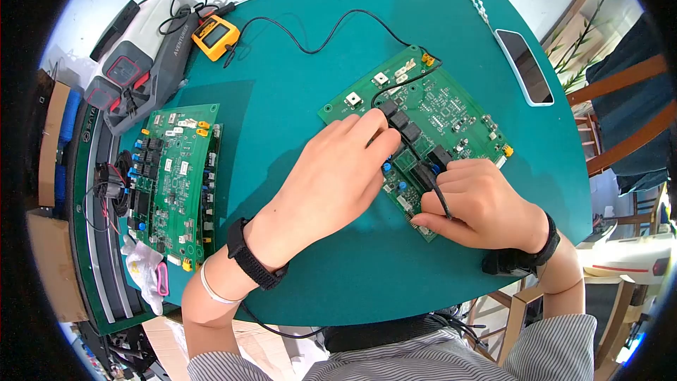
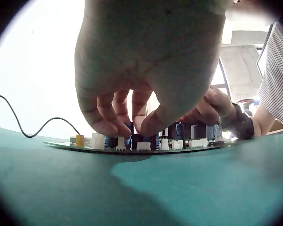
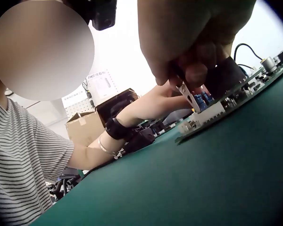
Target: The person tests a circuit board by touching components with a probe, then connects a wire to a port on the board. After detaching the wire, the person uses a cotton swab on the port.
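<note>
A green circuit board [image 1: 451, 102] lies at an angle on the table. My left hand [image 1: 342, 169] bends over its near left part, fingers curled down among the black block components [image 1: 411, 130]. The black cable [image 1: 409, 83] crosses the board and runs in under these fingers, which pinch it close over the components. In my right hand [image 1: 479, 204] is a slim dark tool [image 1: 443, 201], gripped between thumb and fingers. The right wrist view shows a silver metal strip with holes [image 3: 189, 97] below the right fingertips, right at a white connector [image 3: 211, 114].
Other green boards [image 1: 173, 176] are stacked on the left, beside a small plastic bag [image 1: 144, 268]. A yellow meter [image 1: 215, 37] with a cable sits at the back left, near a grey tool case [image 1: 159, 74]. At the right lies a phone [image 1: 525, 67] with a beaded strap.
</note>
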A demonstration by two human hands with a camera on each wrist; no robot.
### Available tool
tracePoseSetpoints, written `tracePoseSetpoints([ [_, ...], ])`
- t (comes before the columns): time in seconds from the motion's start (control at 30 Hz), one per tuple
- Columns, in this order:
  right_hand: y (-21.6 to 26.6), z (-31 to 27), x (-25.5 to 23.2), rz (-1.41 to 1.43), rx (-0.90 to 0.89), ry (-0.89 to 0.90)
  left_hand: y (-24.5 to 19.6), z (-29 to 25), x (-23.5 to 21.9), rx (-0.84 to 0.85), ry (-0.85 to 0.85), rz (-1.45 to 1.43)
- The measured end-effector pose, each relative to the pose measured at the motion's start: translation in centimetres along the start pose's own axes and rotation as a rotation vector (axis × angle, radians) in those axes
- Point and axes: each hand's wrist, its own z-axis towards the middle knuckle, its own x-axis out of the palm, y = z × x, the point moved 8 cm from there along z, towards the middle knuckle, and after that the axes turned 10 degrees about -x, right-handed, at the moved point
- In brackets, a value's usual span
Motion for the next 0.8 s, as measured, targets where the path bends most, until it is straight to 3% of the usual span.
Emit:
tracePoseSetpoints([
  [0.2, -0.01, 0.04, -0.11, 0.036, -0.005, -0.007, -0.05, 0.01, -0.10, 0.003, -0.005, -0.003],
  [0.47, -0.79, -0.24, -0.18, 0.127, 0.121, -0.021, -0.03, -0.02, -0.09, 0.002, -0.007, 0.000],
  [0.8, -0.50, -0.17, -0.14, 0.115, 0.091, -0.011, 0.02, -0.04, -0.02, -0.004, 0.004, 0.003],
])
